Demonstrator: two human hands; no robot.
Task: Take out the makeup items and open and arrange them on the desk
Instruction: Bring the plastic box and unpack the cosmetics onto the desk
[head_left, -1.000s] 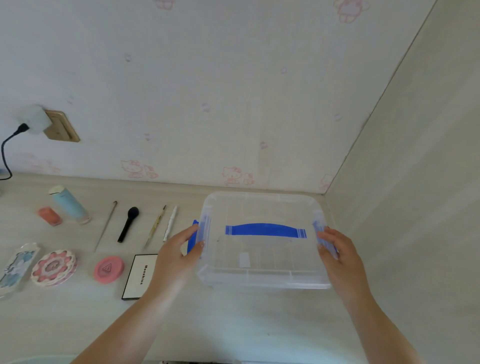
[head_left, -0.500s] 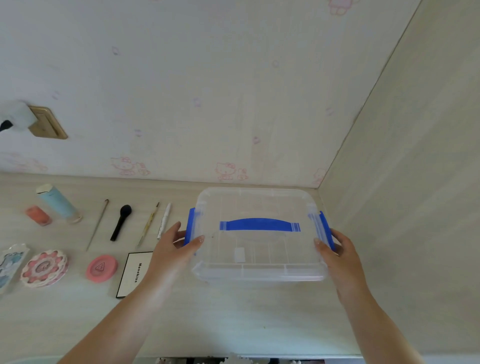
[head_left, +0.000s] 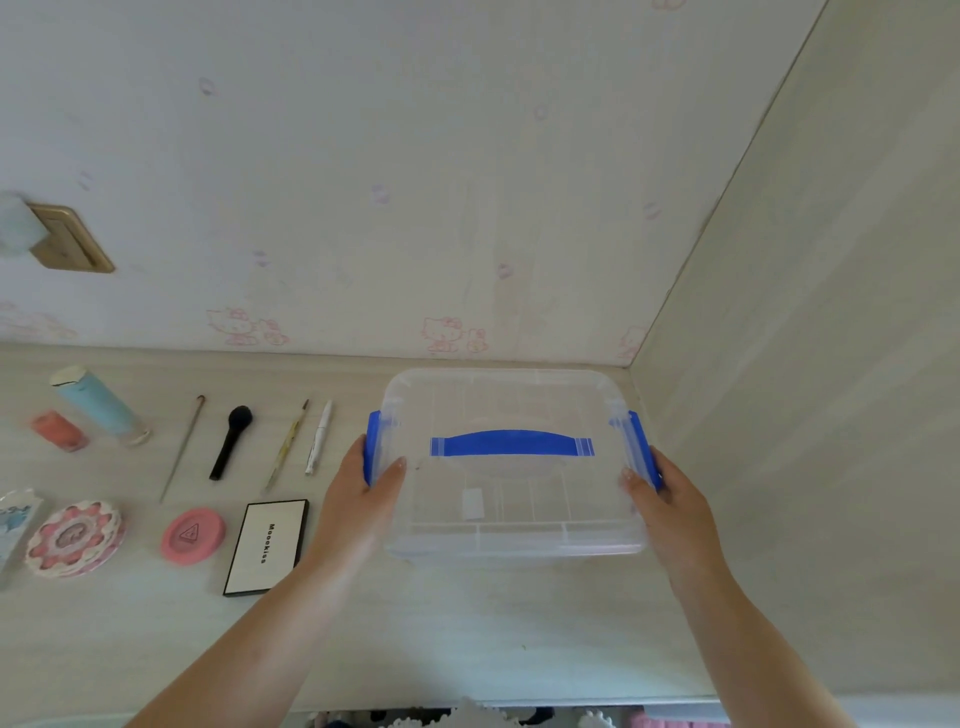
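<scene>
My left hand (head_left: 363, 493) and right hand (head_left: 670, 499) clasp the clear box (head_left: 511, 499) by its blue latches at the desk's right corner; it looks empty, lid on. The makeup items (head_left: 228, 441) lie arranged to its left, so I judge little remains

Even, soft daylight, fairly bright, no hard source visible. Faint shadow on desk (head_left: 467, 634) under forearms, below fingers. Pale sheen on clear box (head_left: 511, 514) between fingertips; no strong glare. Wide-angle bend: wall corner (head_left: 727, 208) above right fingers leans. Socket (head_left: 67, 239) and items far left of left fingers soft, smeared. Slight overall washout.
</scene>
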